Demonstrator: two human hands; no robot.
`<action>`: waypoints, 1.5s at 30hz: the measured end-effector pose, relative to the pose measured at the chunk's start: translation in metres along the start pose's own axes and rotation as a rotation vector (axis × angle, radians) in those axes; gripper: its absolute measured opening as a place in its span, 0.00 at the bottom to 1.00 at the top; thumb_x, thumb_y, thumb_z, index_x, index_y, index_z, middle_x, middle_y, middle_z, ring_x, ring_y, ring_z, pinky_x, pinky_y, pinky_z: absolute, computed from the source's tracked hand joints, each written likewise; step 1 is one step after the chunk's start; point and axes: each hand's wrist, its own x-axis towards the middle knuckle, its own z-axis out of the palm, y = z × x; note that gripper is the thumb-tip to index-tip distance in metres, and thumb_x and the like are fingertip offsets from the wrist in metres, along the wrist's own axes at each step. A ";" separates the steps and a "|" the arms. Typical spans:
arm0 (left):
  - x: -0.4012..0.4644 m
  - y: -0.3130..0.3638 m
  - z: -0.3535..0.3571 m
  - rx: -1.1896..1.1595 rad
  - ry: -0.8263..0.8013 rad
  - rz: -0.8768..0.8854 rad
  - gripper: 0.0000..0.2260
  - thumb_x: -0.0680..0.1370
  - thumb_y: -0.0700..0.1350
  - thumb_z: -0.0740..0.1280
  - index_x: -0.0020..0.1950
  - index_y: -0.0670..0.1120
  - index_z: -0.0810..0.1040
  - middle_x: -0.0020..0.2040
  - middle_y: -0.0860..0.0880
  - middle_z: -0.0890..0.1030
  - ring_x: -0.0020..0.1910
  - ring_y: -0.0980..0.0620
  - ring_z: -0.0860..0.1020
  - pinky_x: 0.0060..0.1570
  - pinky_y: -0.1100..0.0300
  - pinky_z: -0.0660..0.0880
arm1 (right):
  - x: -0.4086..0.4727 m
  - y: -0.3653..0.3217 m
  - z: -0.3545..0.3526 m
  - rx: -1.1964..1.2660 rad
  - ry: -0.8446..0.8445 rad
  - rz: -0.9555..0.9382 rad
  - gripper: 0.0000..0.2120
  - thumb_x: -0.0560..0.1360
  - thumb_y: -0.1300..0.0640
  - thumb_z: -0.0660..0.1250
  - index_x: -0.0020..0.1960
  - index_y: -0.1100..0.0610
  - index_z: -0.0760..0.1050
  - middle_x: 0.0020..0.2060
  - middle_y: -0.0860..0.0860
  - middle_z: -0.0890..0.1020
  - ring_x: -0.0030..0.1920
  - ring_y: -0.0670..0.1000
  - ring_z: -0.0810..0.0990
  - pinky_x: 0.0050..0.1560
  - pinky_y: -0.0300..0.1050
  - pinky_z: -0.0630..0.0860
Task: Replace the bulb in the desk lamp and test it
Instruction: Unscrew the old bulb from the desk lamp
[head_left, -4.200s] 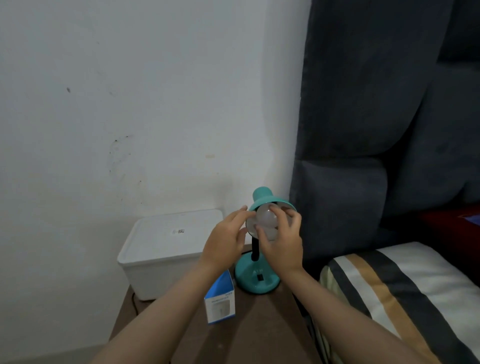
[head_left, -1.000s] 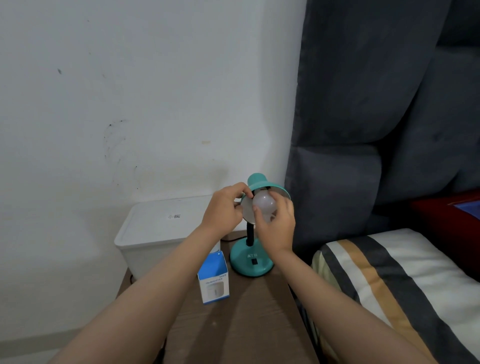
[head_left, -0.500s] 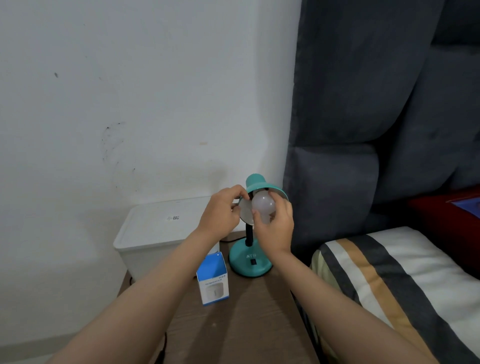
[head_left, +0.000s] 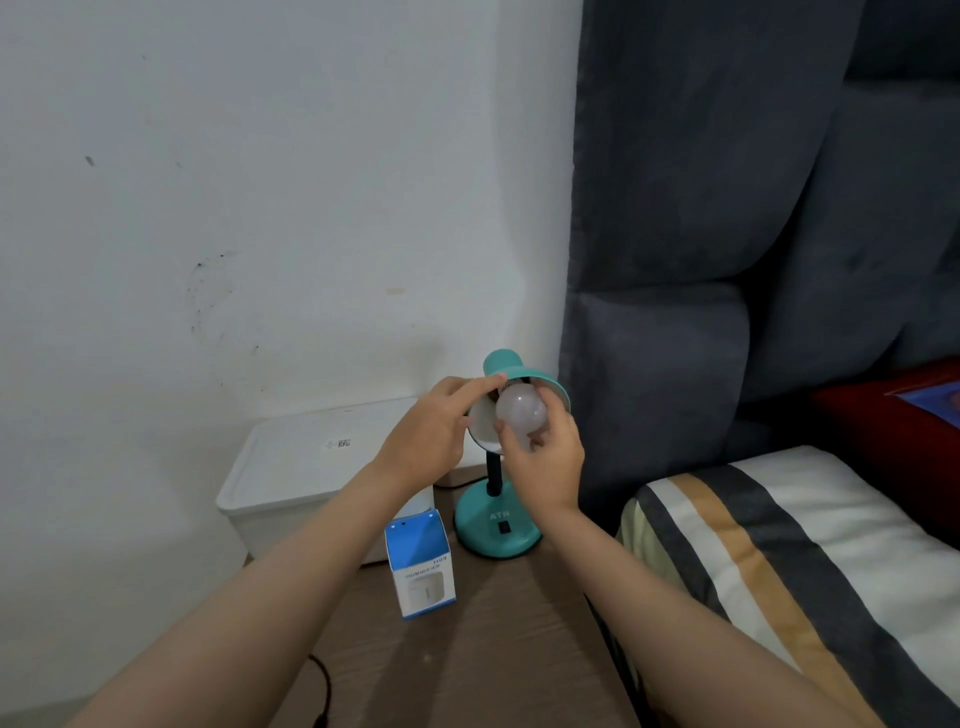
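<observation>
A teal desk lamp stands on a brown wooden side table, with its round base near the table's back edge. Its teal shade faces me. My left hand grips the shade's left rim. A frosted white bulb sits at the mouth of the shade, and my right hand holds it from below with fingers wrapped around it. The socket behind the bulb is hidden. A black switch shows on the base.
A blue and white bulb box stands upright left of the lamp base. A white lidded bin sits behind it against the wall. A dark padded headboard and striped bedding lie to the right. A black cord hangs off the table's front left.
The bulb has come a little further out of the shade toward me in my right hand. My left hand keeps its hold on the shade's rim.
</observation>
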 end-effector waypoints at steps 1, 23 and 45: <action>0.001 0.000 -0.001 0.000 -0.009 0.007 0.30 0.74 0.28 0.59 0.70 0.55 0.67 0.57 0.45 0.75 0.46 0.53 0.72 0.50 0.65 0.70 | 0.000 0.000 0.000 0.003 -0.006 0.002 0.25 0.69 0.56 0.73 0.64 0.51 0.72 0.57 0.50 0.77 0.56 0.52 0.78 0.55 0.53 0.78; 0.005 -0.006 0.000 -0.107 -0.015 -0.026 0.32 0.71 0.28 0.61 0.66 0.60 0.70 0.42 0.44 0.76 0.39 0.48 0.76 0.49 0.49 0.78 | -0.001 -0.001 -0.007 -0.187 -0.090 -0.166 0.23 0.71 0.62 0.70 0.64 0.53 0.71 0.59 0.54 0.73 0.58 0.51 0.74 0.57 0.41 0.72; 0.004 -0.007 0.005 -0.122 0.002 -0.065 0.32 0.72 0.29 0.61 0.66 0.62 0.69 0.42 0.45 0.76 0.41 0.46 0.77 0.49 0.48 0.78 | 0.001 0.002 -0.011 -0.245 -0.114 -0.245 0.26 0.70 0.62 0.70 0.66 0.52 0.69 0.62 0.53 0.72 0.63 0.51 0.72 0.59 0.41 0.72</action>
